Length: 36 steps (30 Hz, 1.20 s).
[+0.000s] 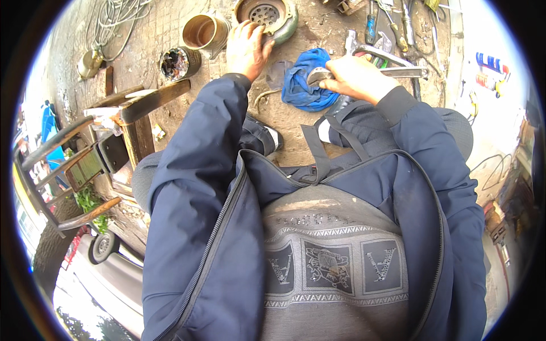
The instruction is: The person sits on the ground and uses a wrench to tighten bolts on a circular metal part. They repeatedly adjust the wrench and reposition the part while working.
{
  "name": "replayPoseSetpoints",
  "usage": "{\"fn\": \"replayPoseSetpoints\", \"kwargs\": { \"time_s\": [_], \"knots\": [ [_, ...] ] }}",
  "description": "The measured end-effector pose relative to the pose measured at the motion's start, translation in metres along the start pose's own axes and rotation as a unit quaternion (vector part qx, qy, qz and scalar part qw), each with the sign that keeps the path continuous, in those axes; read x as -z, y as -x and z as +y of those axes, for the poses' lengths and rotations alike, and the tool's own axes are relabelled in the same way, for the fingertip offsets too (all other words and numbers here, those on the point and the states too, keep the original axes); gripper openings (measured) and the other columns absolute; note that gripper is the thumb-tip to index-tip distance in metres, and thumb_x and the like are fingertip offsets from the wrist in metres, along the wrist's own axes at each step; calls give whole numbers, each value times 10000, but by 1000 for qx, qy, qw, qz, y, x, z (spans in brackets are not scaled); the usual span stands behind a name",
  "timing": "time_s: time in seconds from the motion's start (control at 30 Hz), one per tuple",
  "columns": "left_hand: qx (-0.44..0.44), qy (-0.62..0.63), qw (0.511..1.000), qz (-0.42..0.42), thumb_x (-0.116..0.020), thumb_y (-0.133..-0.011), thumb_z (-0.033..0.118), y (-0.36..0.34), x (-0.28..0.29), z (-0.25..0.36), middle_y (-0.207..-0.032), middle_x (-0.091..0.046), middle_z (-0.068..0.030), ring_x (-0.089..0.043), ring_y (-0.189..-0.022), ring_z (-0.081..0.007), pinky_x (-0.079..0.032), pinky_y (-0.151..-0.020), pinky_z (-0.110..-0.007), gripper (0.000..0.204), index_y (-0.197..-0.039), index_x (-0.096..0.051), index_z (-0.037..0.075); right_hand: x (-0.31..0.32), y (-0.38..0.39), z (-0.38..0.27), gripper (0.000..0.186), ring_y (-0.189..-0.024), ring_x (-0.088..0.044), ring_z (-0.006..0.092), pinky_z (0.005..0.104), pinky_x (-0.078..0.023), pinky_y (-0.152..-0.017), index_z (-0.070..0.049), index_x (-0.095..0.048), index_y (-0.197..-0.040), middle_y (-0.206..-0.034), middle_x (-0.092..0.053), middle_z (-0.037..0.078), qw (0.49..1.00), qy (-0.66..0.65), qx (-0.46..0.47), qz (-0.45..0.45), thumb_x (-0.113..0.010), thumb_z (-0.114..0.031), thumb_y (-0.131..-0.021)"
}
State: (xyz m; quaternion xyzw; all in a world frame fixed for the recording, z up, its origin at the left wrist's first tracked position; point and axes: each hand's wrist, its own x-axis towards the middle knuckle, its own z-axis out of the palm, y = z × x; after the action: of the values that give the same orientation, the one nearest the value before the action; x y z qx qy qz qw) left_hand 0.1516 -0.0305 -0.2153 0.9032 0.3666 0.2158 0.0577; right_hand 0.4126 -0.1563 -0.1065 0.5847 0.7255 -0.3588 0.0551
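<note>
The left hand [247, 54] lies on the near left edge of the round housing [288, 25], which stands on the ground [142, 34] in front of the person; its fingers are a little bent and somewhat apart, perhaps to keep this part steady; I cannot tell if they really grip the rim, because the fingertips and the underside of the edge are hard to make out.

The right hand [358, 78] has its fingers closed around a grey metal tool [406, 73], whose rounded end reaches over the blue cloth [304, 91]; the long handle part points to the right, past the hand, and this seems a natural way to carry it; the palm and the knuckles cover its middle, so I cannot say its exact kind, nor whether the end touches the cloth or is only above it.

The open metal cylinder [215, 46] and the dark can [193, 63] stand to the left of the left hand, probably to be within easy reach; the can has a dark, mixed content, which I cannot identify; the blue-handled tool [371, 27] lies with others at the upper right, likely gathered there for the right hand; the top border of the view cuts off the far side of the housing and several of these tools.
</note>
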Motion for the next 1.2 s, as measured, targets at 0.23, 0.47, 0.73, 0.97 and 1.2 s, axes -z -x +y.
{"fn": "replayPoseSetpoints", "kwargs": {
  "time_s": [0.23,0.47,0.73,0.97,1.2],
  "knots": [
    [43,107,993,-23,-696,-964,289,-2,-31,-11,-1023,-732,-112,-677,-1038,-293,-431,-1090,-465,294,-1172,-718,84,30,-56,2,463,-858,-712,411,505,-549,-798,11,-681,-979,-859,-712,235,998,56,20,38,-672,-451,-956],
    [30,126,991,28,-702,-933,209,3,-40,-19,-955,-717,-95,-665,-976,-296,-432,-1067,-459,192,-1092,-716,102,77,-131,-29,432,-793,-692,418,492,-548,-734,-8,-669,-1030,-799,-681,233,960,224,161,48,-690,-434,-960],
    [25,137,989,52,-733,-877,174,7,-43,-19,-947,-666,-92,-644,-1036,-304,-406,-1125,-477,139,-945,-658,80,107,-176,-58,222,-664,-711,342,469,-563,-624,-72,-712,-780,-697,-689,151,904,345,252,-31,-731,-292,-801],
    [36,100,994,20,-725,-892,215,10,-39,-19,-996,-691,-28,-639,-1083,-242,-378,-1158,-453,146,-986,-719,103,100,-212,-78,130,-675,-719,300,433,-564,-628,-103,-737,-715,-701,-702,95,765,352,536,56,-687,-213,-764],
    [50,150,987,15,-759,-839,151,10,-44,-20,-1044,-692,-56,-642,-1090,-258,-387,-1165,-475,300,-1122,-688,83,103,-209,-42,353,-726,-717,348,456,-566,-666,-29,-705,-932,-773,-697,186,908,345,193,-136,-697,-381,-909]
  ]
}}
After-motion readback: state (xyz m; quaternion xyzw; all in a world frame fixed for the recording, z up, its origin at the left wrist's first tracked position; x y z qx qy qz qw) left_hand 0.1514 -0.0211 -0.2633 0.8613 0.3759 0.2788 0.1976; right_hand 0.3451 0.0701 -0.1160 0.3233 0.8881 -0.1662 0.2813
